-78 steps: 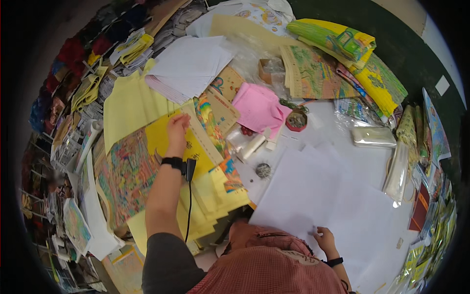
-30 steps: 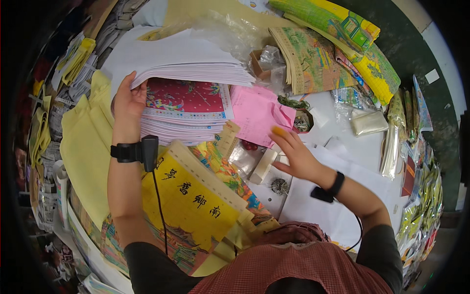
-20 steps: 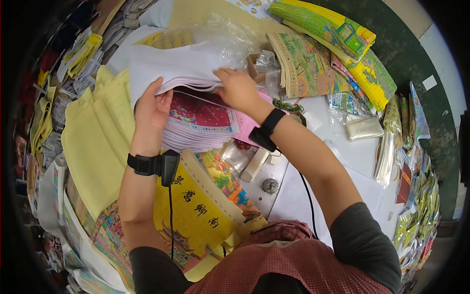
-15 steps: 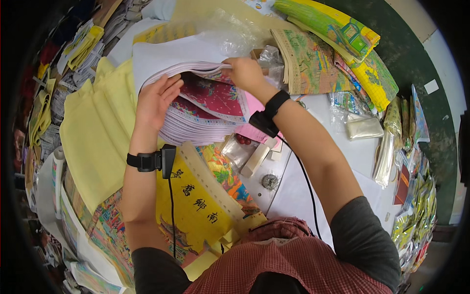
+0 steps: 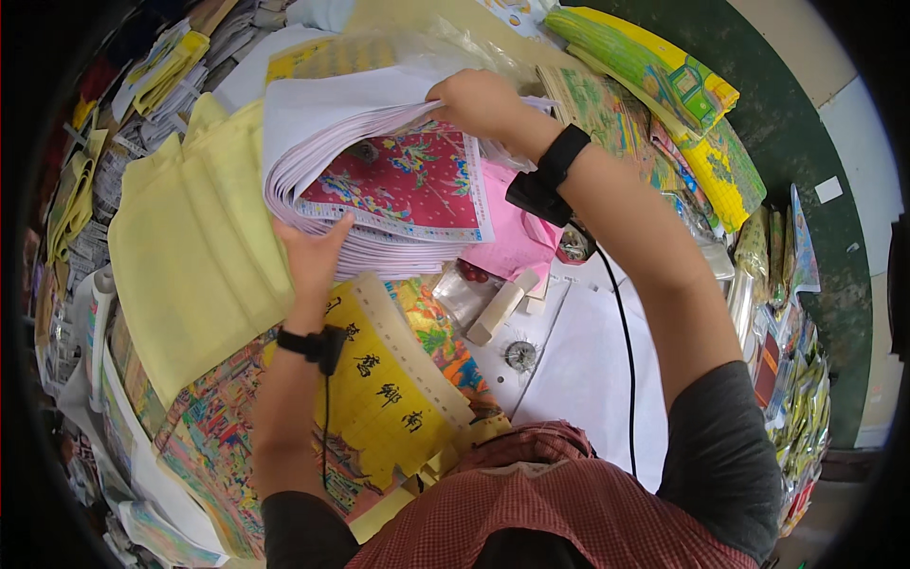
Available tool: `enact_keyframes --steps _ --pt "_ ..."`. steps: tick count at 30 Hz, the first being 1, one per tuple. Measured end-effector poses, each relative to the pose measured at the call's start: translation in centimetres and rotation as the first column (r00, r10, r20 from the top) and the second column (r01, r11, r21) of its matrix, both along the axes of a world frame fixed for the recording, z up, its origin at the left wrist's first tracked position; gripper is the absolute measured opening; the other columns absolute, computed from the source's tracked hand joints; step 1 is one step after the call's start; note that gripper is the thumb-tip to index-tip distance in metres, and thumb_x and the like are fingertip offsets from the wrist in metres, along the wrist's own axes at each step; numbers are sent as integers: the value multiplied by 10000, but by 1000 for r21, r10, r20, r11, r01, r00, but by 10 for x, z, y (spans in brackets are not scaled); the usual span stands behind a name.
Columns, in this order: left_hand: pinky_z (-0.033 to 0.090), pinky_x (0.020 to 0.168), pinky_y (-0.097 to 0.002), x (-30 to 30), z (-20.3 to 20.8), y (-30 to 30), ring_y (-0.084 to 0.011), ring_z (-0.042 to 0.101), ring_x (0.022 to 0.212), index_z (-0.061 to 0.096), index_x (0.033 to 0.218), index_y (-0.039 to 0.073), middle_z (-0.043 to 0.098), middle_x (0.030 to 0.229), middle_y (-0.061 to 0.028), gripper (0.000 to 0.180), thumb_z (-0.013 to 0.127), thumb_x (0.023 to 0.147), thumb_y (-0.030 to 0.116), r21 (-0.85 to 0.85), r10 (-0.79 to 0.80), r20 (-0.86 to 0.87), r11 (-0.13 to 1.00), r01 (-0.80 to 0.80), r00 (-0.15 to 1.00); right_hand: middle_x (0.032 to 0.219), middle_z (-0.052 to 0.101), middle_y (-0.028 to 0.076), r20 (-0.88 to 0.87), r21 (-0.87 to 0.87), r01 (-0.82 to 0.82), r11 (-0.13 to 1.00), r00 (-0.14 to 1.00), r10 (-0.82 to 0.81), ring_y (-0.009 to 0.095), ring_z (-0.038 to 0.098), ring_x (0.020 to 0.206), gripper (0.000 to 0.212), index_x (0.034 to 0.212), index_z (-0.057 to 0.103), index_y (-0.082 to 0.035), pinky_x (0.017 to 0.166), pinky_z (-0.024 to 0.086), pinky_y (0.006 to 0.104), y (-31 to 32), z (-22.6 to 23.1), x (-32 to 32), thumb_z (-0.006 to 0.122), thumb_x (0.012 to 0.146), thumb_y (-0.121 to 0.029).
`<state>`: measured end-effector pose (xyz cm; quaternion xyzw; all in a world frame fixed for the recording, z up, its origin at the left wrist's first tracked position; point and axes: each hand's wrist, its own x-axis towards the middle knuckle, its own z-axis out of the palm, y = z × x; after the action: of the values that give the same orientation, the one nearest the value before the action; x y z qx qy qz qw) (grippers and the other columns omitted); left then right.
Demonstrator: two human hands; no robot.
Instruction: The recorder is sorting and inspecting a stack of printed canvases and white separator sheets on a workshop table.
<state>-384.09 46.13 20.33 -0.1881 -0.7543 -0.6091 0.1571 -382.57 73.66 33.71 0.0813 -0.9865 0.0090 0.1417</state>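
Note:
A thick stack of fabric sheets [image 5: 403, 180], white on the back with a red floral print inside, lies at the upper middle, its top layers bent over toward the left. My right hand [image 5: 482, 106] is closed on the far edge of the upper layers, holding them up so the red print shows. At the near left corner of the stack rests my left hand [image 5: 313, 251], thumb spread away from the fingers and touching the folded edges; part of its fingertips is hidden. Each wrist wears a black strapped device with a cable.
Pale yellow cloth [image 5: 185, 228] lies left of the stack. Nearer to me is a yellow printed sheet [image 5: 379, 379] with dark lettering. Pink paper [image 5: 517, 228], a small white box [image 5: 502, 308] and a round pin holder [image 5: 519, 356] sit right of centre. Rolled yellow-green fabric [image 5: 654, 66] lies far right.
My right hand has lifted the sheet edges farther away and up, widening the view of the red print. My left hand has drawn nearer to me, down to the stack's near corner.

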Motion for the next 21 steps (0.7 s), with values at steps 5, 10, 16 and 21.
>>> enact_keyframes --steps 5,10,16,21 --pt "417 850 -345 -18 26 -4 -316 571 950 468 1096 -37 586 1031 -197 465 691 721 125 -20 349 58 937 -348 935 830 642 145 35 342 -96 935 995 89 321 614 763 258 961 656 -119 668 488 403 -43 87 16 628 750 -265" --pt "433 791 -295 -3 92 10 -200 588 837 541 989 -35 630 938 -132 242 612 778 59 212 216 -43 956 -202 975 689 628 137 -85 515 -20 857 994 74 334 624 671 124 704 641 -78 567 482 422 -23 166 63 576 677 -180" --pt "430 766 -260 51 152 50 -143 570 797 582 989 -17 641 909 -102 214 606 788 51 196 54 -177 980 -18 983 696 616 130 -195 501 216 838 972 -133 312 615 681 102 719 625 -96 572 468 421 11 223 175 582 666 -172" --pt "412 734 -218 107 193 100 -82 533 784 590 1002 -11 627 881 -49 235 634 792 86 86 -140 -285 982 171 948 723 618 108 -378 511 366 778 908 -178 311 606 705 88 734 615 -99 592 466 414 44 250 299 585 657 -129"
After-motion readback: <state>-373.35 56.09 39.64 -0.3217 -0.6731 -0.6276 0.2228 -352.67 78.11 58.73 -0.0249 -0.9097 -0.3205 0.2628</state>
